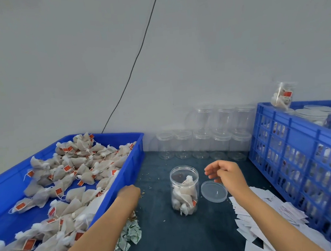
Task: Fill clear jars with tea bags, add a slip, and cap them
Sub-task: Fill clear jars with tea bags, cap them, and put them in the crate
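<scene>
Both bare forearms fill the bottom of the shot. Left hand [128,192] sits at the rim of the shallow blue plastic tray [133,165] full of white mesh tea bags with red tags [69,168]; it's blurry, can't tell its grip. Right hand [225,173] hovers loosely curled, holding nothing, just right of the open clear plastic jar [185,189], partly filled with bags. Its clear round lid [213,191] lies beside it on the dark mat [169,234], white paper slips [266,214] nearby.

Both forearms bare up to the frame edge, no sleeve showing. Left hand [129,192] and right hand [225,173] uncovered: no gloves, rings, watch or wristband visible. Left hand motion-blurred, so finger detail is unreadable.
</scene>
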